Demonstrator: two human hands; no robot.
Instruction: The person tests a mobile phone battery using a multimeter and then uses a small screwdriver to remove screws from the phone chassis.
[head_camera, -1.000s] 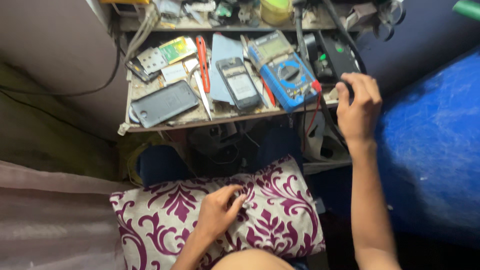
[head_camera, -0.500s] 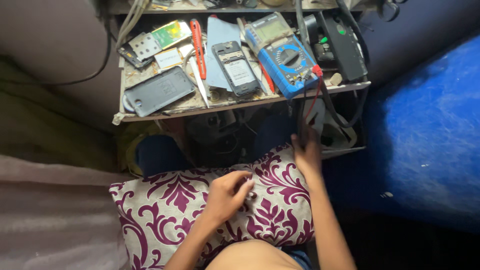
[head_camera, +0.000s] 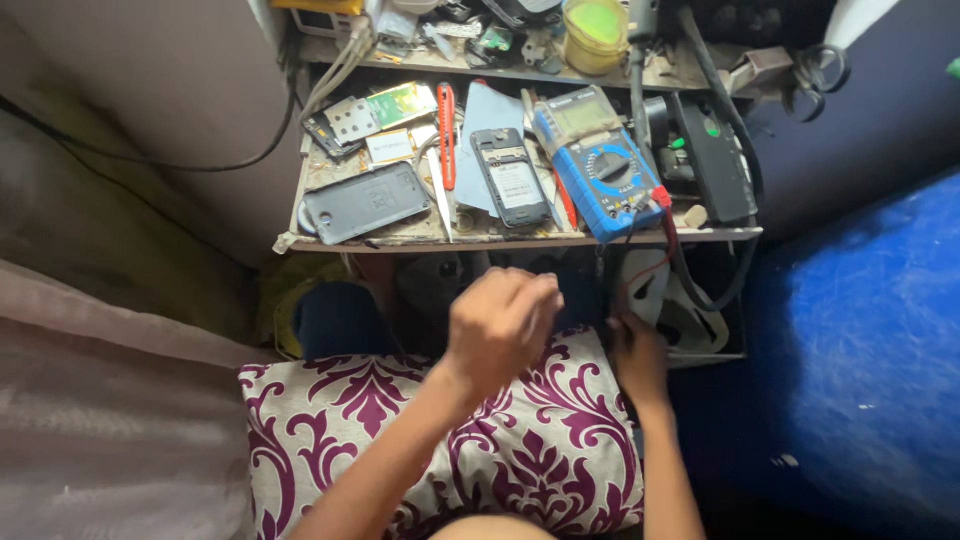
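My left hand hovers with its fingers curled just below the front edge of a cluttered small workbench; nothing shows in it. Lower to the right, my right hand sits in the shadow under the bench and grips the red and black leads that hang from a blue multimeter. A phone with its back off lies on the bench beside the meter. A purple-and-white patterned pillow rests on my lap under both forearms.
On the bench lie a grey phone face down, a red-handled cutter, circuit boards and a black box. A yellow jar stands on the upper shelf. A blue surface lies to the right.
My right hand came down from the bench's right end to below its edge, at the meter leads. My left hand lifted off the pillow toward the bench.
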